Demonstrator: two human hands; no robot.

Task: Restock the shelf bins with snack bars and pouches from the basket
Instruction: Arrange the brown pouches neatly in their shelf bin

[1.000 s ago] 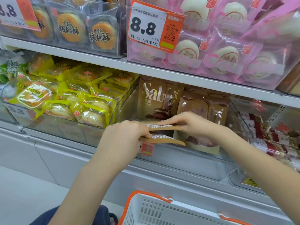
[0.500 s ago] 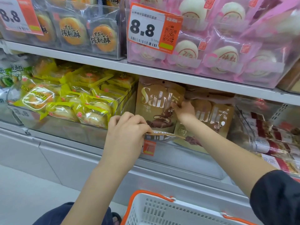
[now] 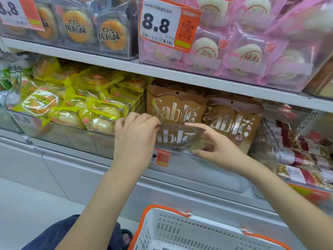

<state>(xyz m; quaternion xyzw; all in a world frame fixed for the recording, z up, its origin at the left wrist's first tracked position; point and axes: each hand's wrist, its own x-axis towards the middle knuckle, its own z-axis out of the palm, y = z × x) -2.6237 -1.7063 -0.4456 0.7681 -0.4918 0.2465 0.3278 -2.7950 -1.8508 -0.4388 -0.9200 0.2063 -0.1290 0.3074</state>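
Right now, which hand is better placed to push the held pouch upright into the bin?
Right. The right hand cups the brown pouch from below at the bin's front, whereas the left hand only pinches its top corner.

grey shelving (image 3: 180, 76) over pale floor (image 3: 27, 204)

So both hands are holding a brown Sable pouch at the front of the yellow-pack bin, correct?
Not quite. In the head view, the left hand and right hand do hold the brown Sable pouch, but at the front of the Sable bin, right of the yellow packs.
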